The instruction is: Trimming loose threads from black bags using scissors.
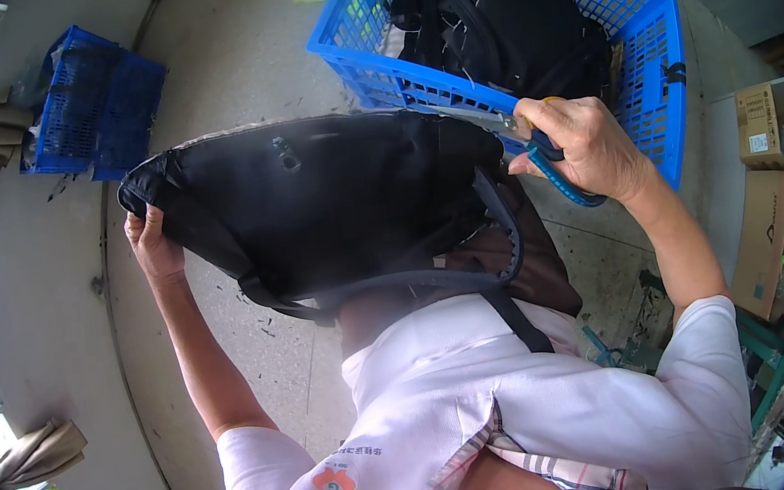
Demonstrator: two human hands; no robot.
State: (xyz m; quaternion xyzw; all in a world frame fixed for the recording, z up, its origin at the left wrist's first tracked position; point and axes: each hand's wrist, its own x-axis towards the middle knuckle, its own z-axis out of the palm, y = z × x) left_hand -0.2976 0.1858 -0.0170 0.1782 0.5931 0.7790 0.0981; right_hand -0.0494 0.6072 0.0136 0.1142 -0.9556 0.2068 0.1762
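A: What's nearest, and what could go wrong there?

B: A loose strap (418, 284) loops along the near side of the black bag (336, 203), which is held over the lap. If the bag is turned, that strap could catch a forearm.

A: And the hands?

B: The left hand (151, 241) has its fingers closed on the bag's left corner. The right hand (590, 142) is curled round the handles of the scissors (564, 183), their blades pointing left by the bag's far edge. I can't tell how wide the blades are parted. If the fabric sags, a blade could nick it.

A: Room to move?

B: Tight ahead: the blue basket (671, 45) stands just beyond, so pushing forward could knock the right knuckles on its rim. Leftward is roomier, with floor (221, 63) stretching to the farther basket (96, 101).
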